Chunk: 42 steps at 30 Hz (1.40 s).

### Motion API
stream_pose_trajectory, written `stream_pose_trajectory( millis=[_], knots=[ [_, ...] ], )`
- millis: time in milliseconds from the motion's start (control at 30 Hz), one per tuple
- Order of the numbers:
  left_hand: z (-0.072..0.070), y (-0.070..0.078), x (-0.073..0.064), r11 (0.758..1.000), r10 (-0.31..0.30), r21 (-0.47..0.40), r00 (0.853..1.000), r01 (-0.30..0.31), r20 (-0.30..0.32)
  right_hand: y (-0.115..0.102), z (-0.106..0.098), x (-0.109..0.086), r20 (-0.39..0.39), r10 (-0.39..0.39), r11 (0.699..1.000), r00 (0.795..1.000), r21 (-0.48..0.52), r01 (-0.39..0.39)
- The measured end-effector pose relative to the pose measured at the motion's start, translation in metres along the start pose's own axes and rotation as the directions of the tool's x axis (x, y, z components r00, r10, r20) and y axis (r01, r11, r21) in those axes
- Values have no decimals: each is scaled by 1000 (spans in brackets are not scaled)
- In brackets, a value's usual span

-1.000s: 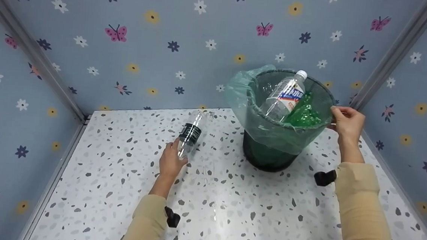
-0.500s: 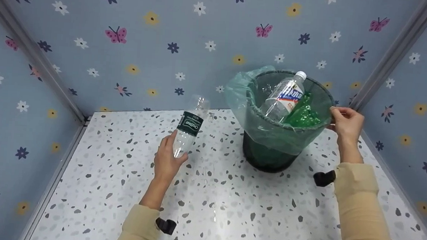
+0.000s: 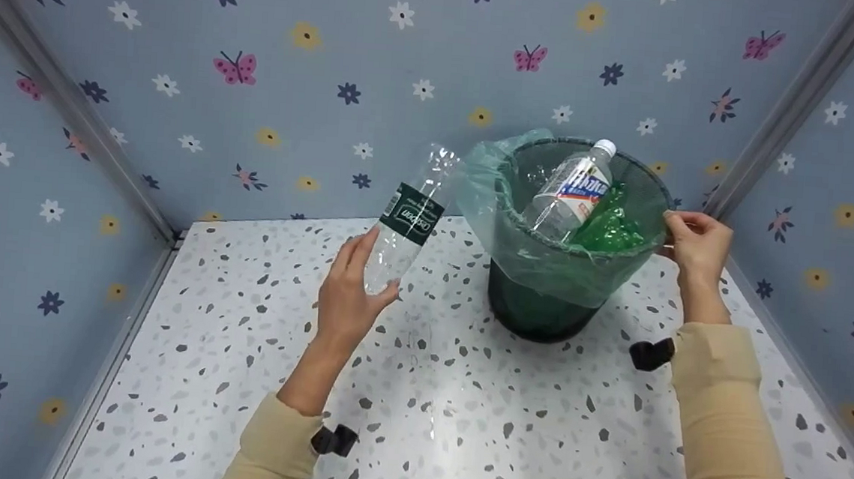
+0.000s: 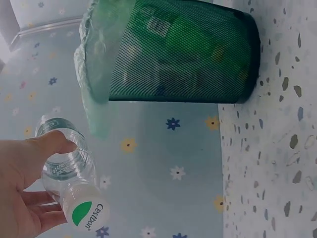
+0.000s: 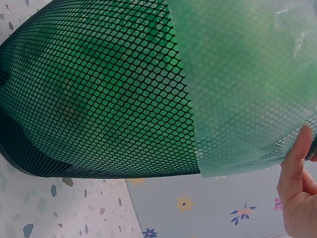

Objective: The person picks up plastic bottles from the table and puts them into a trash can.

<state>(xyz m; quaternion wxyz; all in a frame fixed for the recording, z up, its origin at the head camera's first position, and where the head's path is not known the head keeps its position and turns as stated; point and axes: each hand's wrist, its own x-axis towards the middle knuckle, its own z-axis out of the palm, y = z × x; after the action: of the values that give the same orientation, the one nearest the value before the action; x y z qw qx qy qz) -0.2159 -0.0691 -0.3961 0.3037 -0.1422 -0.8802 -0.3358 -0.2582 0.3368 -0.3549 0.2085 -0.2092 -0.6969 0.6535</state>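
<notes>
My left hand (image 3: 348,294) grips a clear plastic bottle (image 3: 412,212) with a dark green label, held tilted above the table, left of the bin. In the left wrist view the bottle's white cap (image 4: 85,206) with a green mark faces the camera. My right hand (image 3: 699,247) pinches the right rim of a dark mesh trash bin (image 3: 534,318). A thin green bin liner (image 3: 545,270) folds over that rim. Inside the bin lie a larger clear bottle (image 3: 577,190) with a white cap and a crumpled green plastic piece (image 3: 612,226).
A white speckled tabletop (image 3: 237,376) lies under the bin. Blue walls (image 3: 294,95) with flowers and butterflies stand behind and at both sides, with grey metal strips (image 3: 789,107) at the corners.
My left hand has lifted the green-labelled bottle off the tabletop and moved it up and to the right, closer to the bin. The right hand stays at the rim.
</notes>
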Motion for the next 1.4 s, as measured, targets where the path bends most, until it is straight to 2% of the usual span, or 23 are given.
stream_pose_trajectory(
  millis=[200, 400, 600, 767, 900, 1000, 1200, 1400],
  knots=[
    [-5, 31, 19, 996, 88, 30, 995, -89, 38, -1, 0, 0, 1, -14, 1000, 1000, -8, 14],
    [-8, 62, 42, 977, 189, 83, 979, -195, 80, -1, 1, 1, -2, -13, 999, 1000, -46, 13],
    [-5, 90, 64, 961, 222, 123, 957, -247, 186, -1, 1, 1, 5, -7, 999, 1000, -32, 7],
    [3, 110, 83, 945, 224, 168, 929, -281, 296, 0, 2, 1, 0, -24, 1000, 1000, -1, 24],
    [10, 125, 95, 924, 227, 207, 897, -321, 378, 0, 2, 1, 4, -24, 998, 1000, 59, 24],
    [17, 137, 102, 903, 232, 240, 873, -357, 428, 0, 1, 1, 6, -21, 999, 1000, 33, 20],
    [32, 158, 113, 837, 254, 325, 840, -440, 480, -1, 1, 1, 1, -2, 1000, 1000, -23, 2],
    [47, 171, 117, 796, 260, 362, 814, -485, 519, -2, -1, 0, 12, 19, 998, 1000, -64, -18]
  ],
)
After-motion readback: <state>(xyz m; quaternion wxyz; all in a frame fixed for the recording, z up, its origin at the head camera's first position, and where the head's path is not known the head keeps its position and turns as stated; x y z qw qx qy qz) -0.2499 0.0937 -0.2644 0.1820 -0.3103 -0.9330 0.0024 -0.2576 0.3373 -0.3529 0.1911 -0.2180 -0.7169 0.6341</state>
